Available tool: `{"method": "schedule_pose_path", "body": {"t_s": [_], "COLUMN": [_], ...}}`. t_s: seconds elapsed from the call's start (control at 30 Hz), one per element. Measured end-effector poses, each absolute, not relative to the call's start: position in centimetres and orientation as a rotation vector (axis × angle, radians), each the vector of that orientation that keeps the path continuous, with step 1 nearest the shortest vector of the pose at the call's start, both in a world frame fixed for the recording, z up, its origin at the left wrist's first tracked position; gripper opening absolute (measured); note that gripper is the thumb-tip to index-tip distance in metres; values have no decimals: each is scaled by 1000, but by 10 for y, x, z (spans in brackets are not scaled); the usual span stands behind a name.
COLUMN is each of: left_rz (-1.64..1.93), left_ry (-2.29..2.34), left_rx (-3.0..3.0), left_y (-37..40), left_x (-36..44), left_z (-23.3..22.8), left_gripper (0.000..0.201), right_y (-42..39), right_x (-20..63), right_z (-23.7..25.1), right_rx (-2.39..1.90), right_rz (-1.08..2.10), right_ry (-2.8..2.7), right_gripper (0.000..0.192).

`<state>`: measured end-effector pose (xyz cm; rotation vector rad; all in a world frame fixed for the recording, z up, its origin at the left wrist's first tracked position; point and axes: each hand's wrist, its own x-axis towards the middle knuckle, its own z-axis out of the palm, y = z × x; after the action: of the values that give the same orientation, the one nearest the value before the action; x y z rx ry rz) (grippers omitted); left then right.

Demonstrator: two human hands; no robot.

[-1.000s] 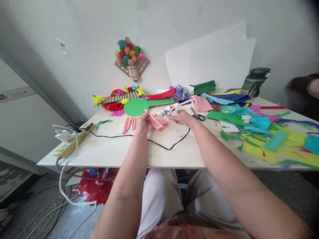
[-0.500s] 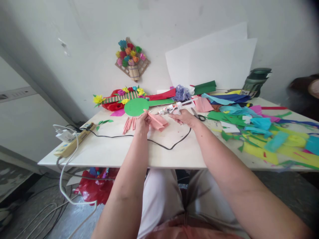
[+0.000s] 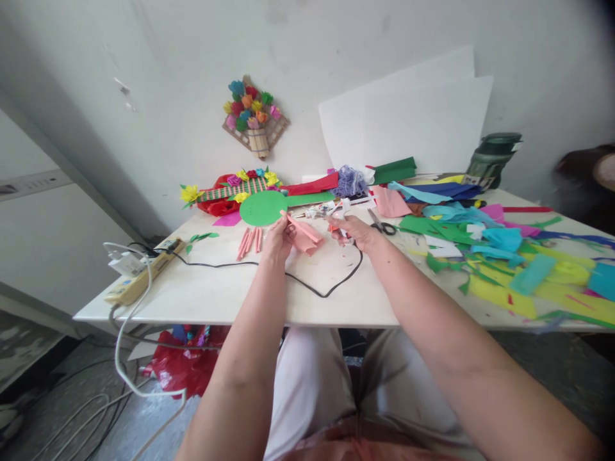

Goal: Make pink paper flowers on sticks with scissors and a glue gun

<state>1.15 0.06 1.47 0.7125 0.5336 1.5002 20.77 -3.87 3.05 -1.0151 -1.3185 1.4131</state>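
Four or so rolled pink tubes [image 3: 250,241] lie finished left of the work. Left hand [image 3: 277,238] pinches a pink paper piece [image 3: 305,236] over the table [image 3: 216,291]; right hand [image 3: 354,232] grips what looks like a glue gun [image 3: 331,210]. Piece not yet closed.

— What is the table [image 3: 206,294] made of?
— A smooth, pale top with a faint sheen; stone or laminate, I cannot tell which.
— And the pink piece [image 3: 306,235] in the left hand [image 3: 277,238]?
— Thin matt paper, creased and soft-looking. The pink rolls [image 3: 250,242] beside it are the same paper.
— The cord [image 3: 307,285]?
— Black, smooth, rubbery plastic.
— The green disc [image 3: 263,207]?
— Flat matt card. The coloured scraps [image 3: 509,269] are matt paper too, some crinkled.
— The scissors [image 3: 382,224]?
— Dull metal blades, black plastic handles.
— The power strip [image 3: 139,276]?
— Yellowed hard plastic.
— And the wall [image 3: 192,77]?
— Matt painted plaster, slightly rough.
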Motion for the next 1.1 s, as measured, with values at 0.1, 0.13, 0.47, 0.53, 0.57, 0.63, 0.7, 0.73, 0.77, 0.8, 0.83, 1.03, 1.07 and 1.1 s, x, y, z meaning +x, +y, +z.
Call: {"method": "schedule_pose_path", "body": {"t_s": [0.1,0.13,0.47,0.53,0.57,0.63,0.7,0.73,0.77,0.8,0.83,1.03,1.07,1.1], "left_rz": [1491,1489,1461,1471,1477,1491,1509,1517,1524,1530,1535,1582,1587,1590], "left_ry": [531,528,499,511,513,510,516,522,529,537,545,585,595,605], "left_rx": [727,734,773,761,756,751,744,739,736,735,737,747,743,736], "left_y": [0,0,1,1,2,3,3,3,3,4,4,4,4,4], "left_x": [12,12,12,12,12,11,10,10,10,9,9,6,6,6], "left_z": [15,15,13,13,13,12,12,12,13,13,13,13,13,13], "left_gripper": [12,12,15,15,15,15,15,15,15,15,16,19,18,18], "right_y": [-36,-36,-38,-38,-38,-38,-39,-39,-40,-40,-41,-41,-41,-42], "right_x": [207,207,205,205,205,206,206,206,207,207,207,212,213,215], "right_z": [28,28,28,28,28,28,29,29,30,30,31,33,34,34], "right_rx": [-994,-986,-974,-986,-990,-998,-1007,-1013,-1020,-1028,-1039,-1122,-1125,-1125], "right_rz": [1456,1465,1486,1474,1469,1455,1432,1419,1408,1399,1389,1324,1328,1338], "right_ry": [-1293,-1287,-1362,-1372,-1378,-1401,-1435,-1452,-1468,-1482,-1492,-1579,-1589,-1594], "right_gripper": [41,41,40,40,40,40,41,41,41,41,41,40,40,40]}}
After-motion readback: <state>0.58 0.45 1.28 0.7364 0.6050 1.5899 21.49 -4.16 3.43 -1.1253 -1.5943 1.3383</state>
